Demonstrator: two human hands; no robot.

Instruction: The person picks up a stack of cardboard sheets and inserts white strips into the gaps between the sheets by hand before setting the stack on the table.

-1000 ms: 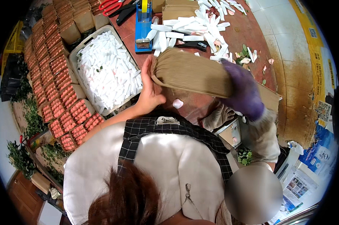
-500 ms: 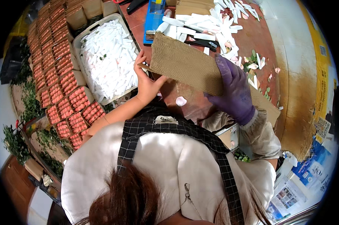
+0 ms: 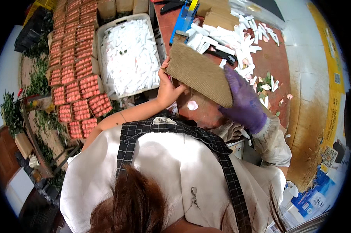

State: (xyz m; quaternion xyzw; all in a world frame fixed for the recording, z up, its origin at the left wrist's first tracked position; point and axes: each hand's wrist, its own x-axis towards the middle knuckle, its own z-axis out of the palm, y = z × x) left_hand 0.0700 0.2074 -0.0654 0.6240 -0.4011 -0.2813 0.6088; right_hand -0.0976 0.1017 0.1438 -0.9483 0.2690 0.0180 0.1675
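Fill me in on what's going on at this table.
A person holds a piece of brown cardboard over a red table, bare left hand at one end, purple-gloved right hand at the other. Loose white strips lie beyond it near a blue tape dispenser. A tray of white pieces sits to the left.

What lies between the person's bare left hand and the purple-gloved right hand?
In the head view, a brown piece of cardboard spans the stretch from the left hand to the right hand.
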